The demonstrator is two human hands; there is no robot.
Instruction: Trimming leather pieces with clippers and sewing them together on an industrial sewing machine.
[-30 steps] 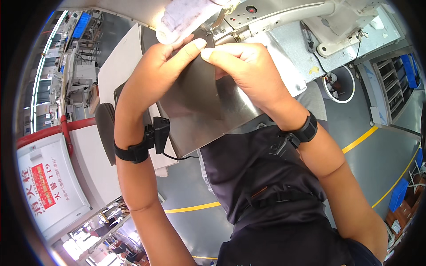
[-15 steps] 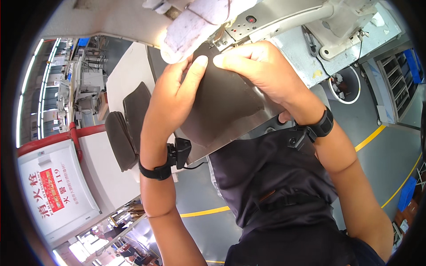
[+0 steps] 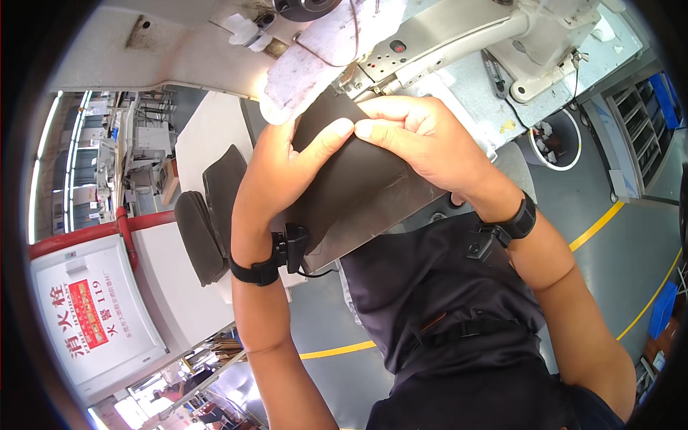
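The dark sheet (image 3: 369, 172) lies in the upper middle of the frame, below the pale machine (image 3: 459, 50). The left hand (image 3: 276, 168) and the right hand (image 3: 433, 143) both have their grip closed on it, thumb tips close together; the left fingers are mostly hidden. The handling seems to be under way: the sheet is not yet released, and how much is left I cannot judge.

The sheet looks smooth, thin and flexible, like leather, with a dull shine. Beneath it is a flat plate (image 3: 401, 206), perhaps of metal; where one ends and the other begins is difficult to see.

Above the left hand there is a whitish, stained cover (image 3: 315, 61), tied with cord. At left, two dark padded pieces (image 3: 199, 236) with rounded corners rest by a white surface (image 3: 204, 132). At upper right, a bluish surface (image 3: 566, 80) carries a dark hand tool (image 3: 496, 75).
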